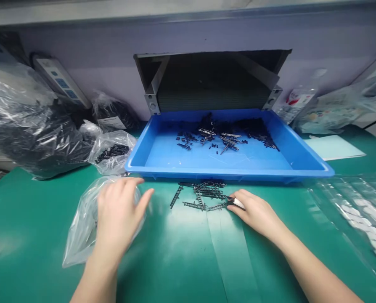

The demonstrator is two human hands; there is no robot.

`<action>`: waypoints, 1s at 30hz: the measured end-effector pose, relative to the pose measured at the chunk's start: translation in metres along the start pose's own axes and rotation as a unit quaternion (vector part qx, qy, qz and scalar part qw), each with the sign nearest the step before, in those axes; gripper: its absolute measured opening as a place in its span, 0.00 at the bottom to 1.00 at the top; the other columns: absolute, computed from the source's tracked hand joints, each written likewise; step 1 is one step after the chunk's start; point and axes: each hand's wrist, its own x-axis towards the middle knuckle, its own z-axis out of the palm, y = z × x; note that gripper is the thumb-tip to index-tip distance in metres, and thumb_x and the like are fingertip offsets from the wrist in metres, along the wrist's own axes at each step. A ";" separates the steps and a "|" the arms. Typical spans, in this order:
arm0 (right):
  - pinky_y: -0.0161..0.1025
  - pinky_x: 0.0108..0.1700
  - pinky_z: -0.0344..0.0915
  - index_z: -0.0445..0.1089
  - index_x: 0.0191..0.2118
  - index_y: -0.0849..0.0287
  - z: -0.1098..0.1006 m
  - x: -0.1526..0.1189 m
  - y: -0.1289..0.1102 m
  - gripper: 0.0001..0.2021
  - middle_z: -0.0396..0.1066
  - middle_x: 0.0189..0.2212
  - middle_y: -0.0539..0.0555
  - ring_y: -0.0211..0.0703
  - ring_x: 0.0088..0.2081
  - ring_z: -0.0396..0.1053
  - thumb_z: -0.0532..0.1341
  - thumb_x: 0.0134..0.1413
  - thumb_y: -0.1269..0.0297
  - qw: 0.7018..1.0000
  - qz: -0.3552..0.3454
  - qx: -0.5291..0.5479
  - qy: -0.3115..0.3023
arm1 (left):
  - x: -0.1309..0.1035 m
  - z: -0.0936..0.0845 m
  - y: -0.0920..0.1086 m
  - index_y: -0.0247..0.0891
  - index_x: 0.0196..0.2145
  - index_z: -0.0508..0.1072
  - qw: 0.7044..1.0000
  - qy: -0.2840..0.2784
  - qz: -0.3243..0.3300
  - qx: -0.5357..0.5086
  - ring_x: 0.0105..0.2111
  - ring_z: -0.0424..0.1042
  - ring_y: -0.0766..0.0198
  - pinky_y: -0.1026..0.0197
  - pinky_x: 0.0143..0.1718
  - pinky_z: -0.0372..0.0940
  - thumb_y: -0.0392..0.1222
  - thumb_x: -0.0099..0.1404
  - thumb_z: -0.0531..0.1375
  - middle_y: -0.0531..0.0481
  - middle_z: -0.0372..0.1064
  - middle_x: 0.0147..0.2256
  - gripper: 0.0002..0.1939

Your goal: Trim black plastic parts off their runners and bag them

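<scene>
My left hand [118, 210] is over a clear plastic bag [77, 235], thumb and fingers apart, with nothing seen between them. The bag's contents are mostly hidden by that hand. My right hand [254, 210] is closed on a small black-and-white part [236, 203], pinched between thumb and fingers; its exact kind is unclear. Right beside its fingertips lies a loose group of black ladder-like plastic strips [207, 194] on the green mat [181, 261], some crossing over each other.
A blue tray [229, 171] with black parts stands behind the strips. To its left are an open bag of black pieces [112, 152] and a large filled bag [33, 118]. On the right are a clear blister tray [342, 202] with white round pieces, paper [336, 147] and a bottle [301, 99].
</scene>
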 end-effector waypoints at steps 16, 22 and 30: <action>0.34 0.31 0.64 0.65 0.35 0.54 -0.007 -0.019 -0.038 0.04 0.67 0.30 0.49 0.38 0.30 0.67 0.56 0.54 0.70 0.959 -0.084 0.271 0.003 | -0.045 0.044 0.075 0.40 0.31 0.68 0.813 -0.358 -0.089 -0.451 0.18 0.65 0.65 0.65 0.22 0.60 0.41 0.59 0.55 0.56 0.63 0.18 0.03; 0.38 0.36 0.67 0.64 0.42 0.55 -0.001 -0.019 -0.039 0.09 0.70 0.35 0.52 0.41 0.36 0.69 0.50 0.60 0.63 0.963 -0.014 0.270 0.021 | -0.039 0.049 0.071 0.39 0.35 0.62 0.723 -0.387 -0.173 -0.545 0.17 0.67 0.68 0.63 0.20 0.63 0.47 0.65 0.47 0.51 0.69 0.29 0.11; 0.40 0.36 0.68 0.64 0.49 0.54 0.003 -0.024 -0.051 0.15 0.71 0.39 0.53 0.44 0.39 0.69 0.46 0.62 0.65 0.978 -0.035 0.205 -0.012 | -0.034 0.042 0.071 0.37 0.31 0.62 0.707 -0.379 -0.171 -0.572 0.14 0.50 0.74 0.69 0.16 0.48 0.45 0.66 0.48 0.59 0.57 0.16 0.11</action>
